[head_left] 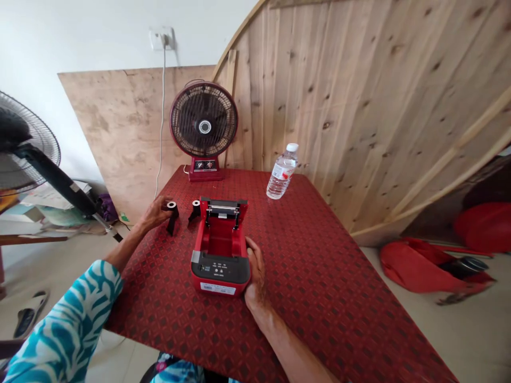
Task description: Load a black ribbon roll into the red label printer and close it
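Observation:
A small red and black label printer (221,250) sits open on the red patterned table (319,276), its paper bay empty. My right hand (255,274) rests against the printer's right side, fingers curled along it. My left hand (157,213) is out at the table's left edge, fingers closed on a small black roll with a white core (172,208) and a black strip hanging from it. A second black roll with a white core (195,207) lies on the table just left of the printer's raised lid.
A red table fan (204,127) stands at the table's far edge, its cord running up to a wall socket (162,38). A clear water bottle (282,171) stands at the far right. A standing fan (24,143) is left, red bags (423,266) on the floor right.

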A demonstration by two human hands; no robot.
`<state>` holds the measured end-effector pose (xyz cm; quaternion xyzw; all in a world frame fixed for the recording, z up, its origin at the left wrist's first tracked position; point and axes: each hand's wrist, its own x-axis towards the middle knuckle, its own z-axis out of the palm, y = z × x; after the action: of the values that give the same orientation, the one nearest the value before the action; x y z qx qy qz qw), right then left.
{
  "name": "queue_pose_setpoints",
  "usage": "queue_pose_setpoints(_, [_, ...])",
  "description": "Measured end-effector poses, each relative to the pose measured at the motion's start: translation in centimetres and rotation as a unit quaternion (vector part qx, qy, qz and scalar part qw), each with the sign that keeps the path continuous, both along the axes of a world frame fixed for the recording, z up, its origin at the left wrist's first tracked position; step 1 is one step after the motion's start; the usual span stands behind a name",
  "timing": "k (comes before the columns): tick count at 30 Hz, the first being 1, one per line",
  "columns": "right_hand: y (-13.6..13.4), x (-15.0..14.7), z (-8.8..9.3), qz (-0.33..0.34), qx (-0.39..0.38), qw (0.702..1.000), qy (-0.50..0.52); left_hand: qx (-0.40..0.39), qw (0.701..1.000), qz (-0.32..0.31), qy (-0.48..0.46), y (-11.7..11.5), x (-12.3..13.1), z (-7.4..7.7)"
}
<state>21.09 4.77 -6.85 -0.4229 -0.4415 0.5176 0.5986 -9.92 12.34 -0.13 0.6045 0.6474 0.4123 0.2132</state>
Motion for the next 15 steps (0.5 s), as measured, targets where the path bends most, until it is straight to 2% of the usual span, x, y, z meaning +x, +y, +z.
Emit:
queue_pose_setpoints(2, [0.0, 0.0, -0.1, -0.003, 0.0, 1.0, 0.003, -0.011, 1.0, -0.01, 0.011, 0.2, -0.4, -1.4])
queue_pose_setpoints(4, [0.1, -0.1, -0.2, -0.01, 0.001, 1.0, 0.005, -0.023, 0.999, -0.02, 0.029, 0.3, -0.9, -1.7])
queue_pose_setpoints(9, [0.0, 0.0, -0.5, -0.009, -0.003, 1.0, 0.001, -0.027, 0.995, -0.052, 0.076, 1.5, -0.8, 0.2])
queue_pose_setpoints(12, [-0.1, 0.1, -0.4, -0.004, -0.007, 1.0, -0.007, -0.035, 0.99, -0.079, 0.114, 3.3, 0.7, 1.2])
queue_pose_setpoints(15, [-0.1, 0.1, -0.3, -0.011, -0.004, 1.0, -0.017, -0.066, 0.981, -0.111, 0.148, 5.2, 2.6, 1.4])
